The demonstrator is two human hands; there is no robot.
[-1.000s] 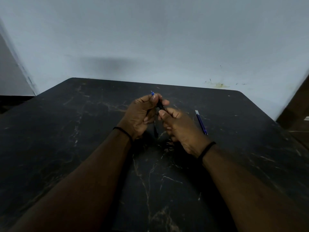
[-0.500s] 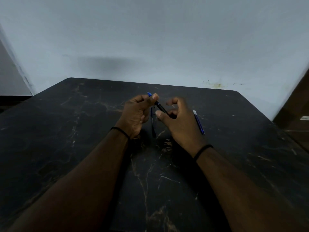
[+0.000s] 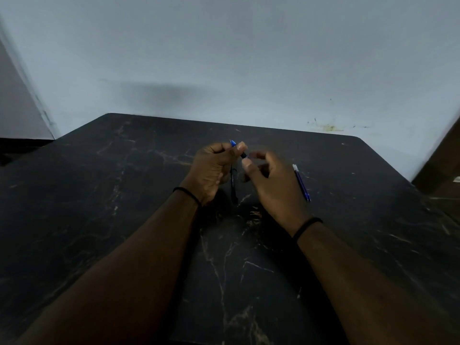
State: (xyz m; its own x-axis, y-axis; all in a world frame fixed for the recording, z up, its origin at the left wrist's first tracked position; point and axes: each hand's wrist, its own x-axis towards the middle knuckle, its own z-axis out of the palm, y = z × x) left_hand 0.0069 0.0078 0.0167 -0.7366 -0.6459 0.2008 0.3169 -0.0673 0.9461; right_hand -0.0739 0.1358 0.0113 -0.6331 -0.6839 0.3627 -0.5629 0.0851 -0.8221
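— What lies on the table (image 3: pixel 99 195)?
— Thin blue pen refills (image 3: pixel 301 181) with white ends, lying close together on its right side. The top is black with pale marble veins.
— And behind it?
— A pale grey-blue wall (image 3: pixel 224 58), with a yellowish stain (image 3: pixel 328 127) low down near the table's far right corner. Brown wooden furniture (image 3: pixel 443 170) shows at the right edge.
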